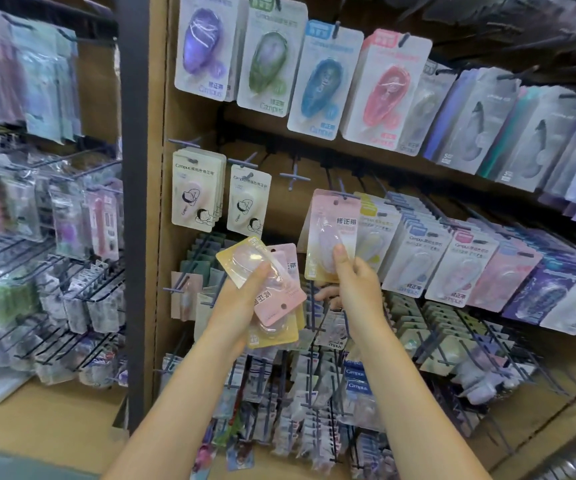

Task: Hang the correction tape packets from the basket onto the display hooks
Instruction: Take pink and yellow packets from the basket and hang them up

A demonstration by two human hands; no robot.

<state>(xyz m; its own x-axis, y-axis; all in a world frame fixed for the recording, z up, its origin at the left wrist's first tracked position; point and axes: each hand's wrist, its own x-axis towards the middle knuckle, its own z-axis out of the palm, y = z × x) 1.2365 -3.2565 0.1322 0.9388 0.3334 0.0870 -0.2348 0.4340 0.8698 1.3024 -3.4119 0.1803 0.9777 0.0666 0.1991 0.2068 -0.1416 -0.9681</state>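
My left hand [241,299] grips a fanned stack of pink and yellow correction tape packets [272,292] in front of the display, several of them upside down. My right hand [352,275] pinches the lower part of a single pink and yellow packet [331,233], held upright with its top hole up against a display hook [343,192] in the middle row. I cannot tell whether the hole is on the hook. An empty hook [295,174] sticks out just left of it. The basket is out of view.
The brown pegboard wall [162,116] carries rows of hanging correction tape packets: Campus packets [321,81] in purple, green, blue and pink above, cream packets [196,192] at mid left, more rows right and below. A dark post [134,202] separates a wire rack [37,237] of stationery on the left.
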